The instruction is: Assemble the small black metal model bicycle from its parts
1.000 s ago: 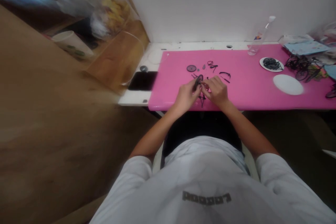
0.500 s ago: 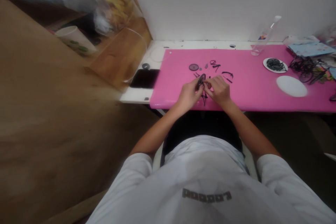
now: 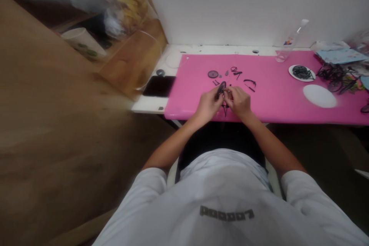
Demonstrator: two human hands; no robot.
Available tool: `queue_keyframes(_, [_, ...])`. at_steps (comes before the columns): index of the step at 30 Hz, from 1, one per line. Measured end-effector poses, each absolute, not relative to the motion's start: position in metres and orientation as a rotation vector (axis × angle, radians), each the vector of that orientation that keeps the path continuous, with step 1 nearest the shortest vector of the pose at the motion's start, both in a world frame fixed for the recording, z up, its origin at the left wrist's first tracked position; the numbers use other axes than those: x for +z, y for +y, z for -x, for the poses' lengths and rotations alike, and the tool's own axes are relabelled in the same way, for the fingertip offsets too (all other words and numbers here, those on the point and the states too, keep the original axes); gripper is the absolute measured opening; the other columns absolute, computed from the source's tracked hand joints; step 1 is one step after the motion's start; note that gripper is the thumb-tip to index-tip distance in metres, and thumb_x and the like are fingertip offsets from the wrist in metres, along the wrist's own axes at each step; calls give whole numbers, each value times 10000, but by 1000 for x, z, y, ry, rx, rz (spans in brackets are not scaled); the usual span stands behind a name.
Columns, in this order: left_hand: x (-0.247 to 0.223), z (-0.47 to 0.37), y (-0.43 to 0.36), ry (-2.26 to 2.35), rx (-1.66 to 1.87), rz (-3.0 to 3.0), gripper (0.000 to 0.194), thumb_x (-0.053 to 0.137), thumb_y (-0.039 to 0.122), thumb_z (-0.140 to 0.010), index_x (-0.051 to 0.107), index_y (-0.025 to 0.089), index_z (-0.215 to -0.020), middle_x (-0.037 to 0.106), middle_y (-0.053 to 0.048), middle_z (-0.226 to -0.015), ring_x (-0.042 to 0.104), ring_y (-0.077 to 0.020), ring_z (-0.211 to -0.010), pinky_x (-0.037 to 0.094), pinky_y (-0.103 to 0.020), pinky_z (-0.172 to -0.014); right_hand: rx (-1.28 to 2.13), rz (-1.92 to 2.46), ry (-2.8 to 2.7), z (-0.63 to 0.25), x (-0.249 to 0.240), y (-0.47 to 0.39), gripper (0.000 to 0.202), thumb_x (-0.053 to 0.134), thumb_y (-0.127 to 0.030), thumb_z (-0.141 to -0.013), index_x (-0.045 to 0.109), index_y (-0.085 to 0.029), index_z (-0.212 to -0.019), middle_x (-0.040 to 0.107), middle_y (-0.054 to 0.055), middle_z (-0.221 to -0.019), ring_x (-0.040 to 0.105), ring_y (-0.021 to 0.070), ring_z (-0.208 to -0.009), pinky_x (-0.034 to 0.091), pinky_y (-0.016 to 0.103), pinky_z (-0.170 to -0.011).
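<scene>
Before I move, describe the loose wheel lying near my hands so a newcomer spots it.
On the pink tabletop, look beyond your left hand to the scattered small parts. The loose wheel lies flat at their left, a dark disc broader than the gray bits beside it.

A clear bottle [image 3: 289,42] stood toward the rear of the pink covering [image 3: 190,100], before a white wall [image 3: 230,7], with pale blue papers [image 3: 341,56] to its right. At left, a flat black object [image 3: 160,86] lay beside a wooden surface [image 3: 129,63]; a white cup [image 3: 83,43] appeared farther out.
</scene>
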State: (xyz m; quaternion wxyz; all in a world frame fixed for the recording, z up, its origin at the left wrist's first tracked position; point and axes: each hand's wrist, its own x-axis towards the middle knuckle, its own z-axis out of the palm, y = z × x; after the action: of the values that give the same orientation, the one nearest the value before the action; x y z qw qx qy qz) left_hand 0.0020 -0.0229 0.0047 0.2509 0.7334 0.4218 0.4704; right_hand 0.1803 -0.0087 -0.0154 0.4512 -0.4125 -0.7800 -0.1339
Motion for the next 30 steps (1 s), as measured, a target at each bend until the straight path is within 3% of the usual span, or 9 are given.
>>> queue_keyframes(16, [4, -4, -26, 1175, 1292, -1976, 457, 616, 209, -1033, 713, 157, -1477, 812, -25, -913, 742, -133, -754, 566, -209, -772, -102, 1104, -1769, -173, -20, -13, 177, 598, -348, -1077, 725, -224, -1076, 664, -10, -711, 610, 170, -643, 492, 297, -679])
queue_keyframes(22, [-1, -4, -21, 1130, 1336, -1910, 333, 632, 222, -1024, 744, 145, -1327, 840, -75, -1051, 813, -173, -902, 640, -266, -880, -118, 1041, -1753, -172, -17, -15, 203, 591, -347, -1100, 744, -212, -1091, 702, 9, -763, 625, 161, -654, 499, 290, -678])
queue_keyframes(30, [2, -5, -21, 1058, 1374, -1860, 321, 662, 181, -1023, 696, 177, -1342, 829, -107, -1262, 833, -203, -1119, 676, -350, -1037, 43, 1037, -1696, -170, -14, -18, 174, 627, -359, -1060, 743, -231, -1081, 685, -5, -762, 596, 153, -629, 504, 302, -662])
